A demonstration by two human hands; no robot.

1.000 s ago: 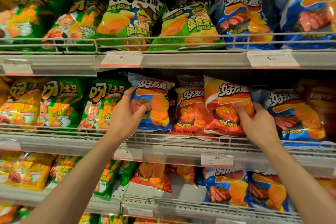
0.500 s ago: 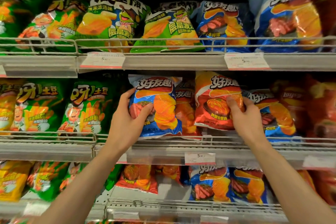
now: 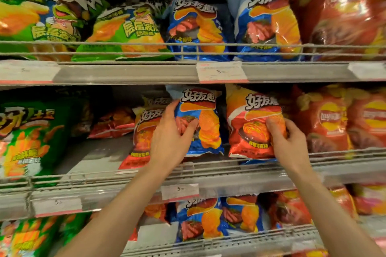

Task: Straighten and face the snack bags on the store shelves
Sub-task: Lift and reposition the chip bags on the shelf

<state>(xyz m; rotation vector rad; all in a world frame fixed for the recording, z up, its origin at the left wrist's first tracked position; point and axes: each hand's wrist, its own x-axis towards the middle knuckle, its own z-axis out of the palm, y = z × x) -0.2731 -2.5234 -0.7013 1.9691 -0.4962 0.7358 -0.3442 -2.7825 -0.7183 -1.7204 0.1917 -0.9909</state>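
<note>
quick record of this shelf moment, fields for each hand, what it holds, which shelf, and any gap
left hand: grips blue chip bag, upright, facing out
right hand: grips orange-red chip bag, upright, facing out
shelf: middle shelf, behind its wire rail
gap: bare shelf floor left of the held bags, a red bag lying flat at the back

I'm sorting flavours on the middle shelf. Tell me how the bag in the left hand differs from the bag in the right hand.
The blue bag in the left hand is mostly blue and pictures meat beside the chips; the red-orange bag in the right hand is red-orange and pictures a kimchi-like dish. The blue bag overlaps another orange bag behind it; the red-orange one stands nearer the red bags. Both face forward, stand roughly upright and carry the same white logo.
</note>
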